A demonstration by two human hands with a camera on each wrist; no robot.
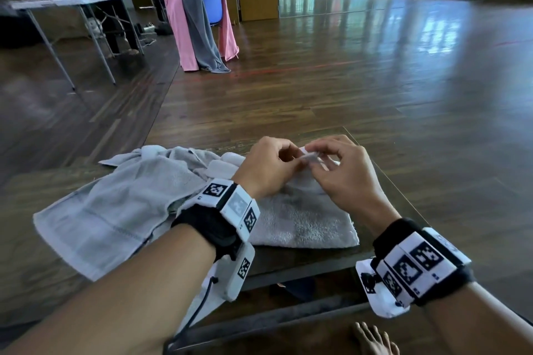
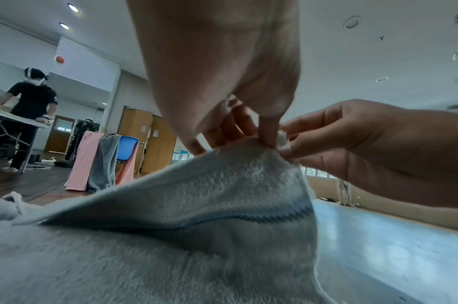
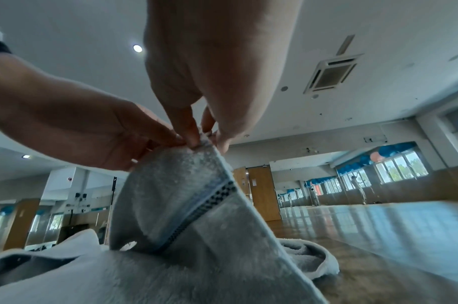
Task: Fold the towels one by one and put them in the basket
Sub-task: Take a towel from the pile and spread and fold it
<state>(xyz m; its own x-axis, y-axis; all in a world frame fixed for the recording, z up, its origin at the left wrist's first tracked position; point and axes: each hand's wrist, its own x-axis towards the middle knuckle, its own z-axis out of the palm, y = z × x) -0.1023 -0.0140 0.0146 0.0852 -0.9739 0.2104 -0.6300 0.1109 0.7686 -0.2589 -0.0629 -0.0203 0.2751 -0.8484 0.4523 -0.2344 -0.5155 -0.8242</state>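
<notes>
The towel (image 1: 302, 225) lies on the table (image 1: 383, 179) in front of me, its far corner lifted between my hands. My wrists cover its middle, and its fold under the raised corner is hard to make out. Its long axis seems to run away from me. My left hand (image 1: 268, 170) and right hand (image 1: 346, 173) are together, both pinching that corner. A second towel (image 1: 115, 207) lies crumpled just left, touching the first. No basket shows in any view.
</notes>
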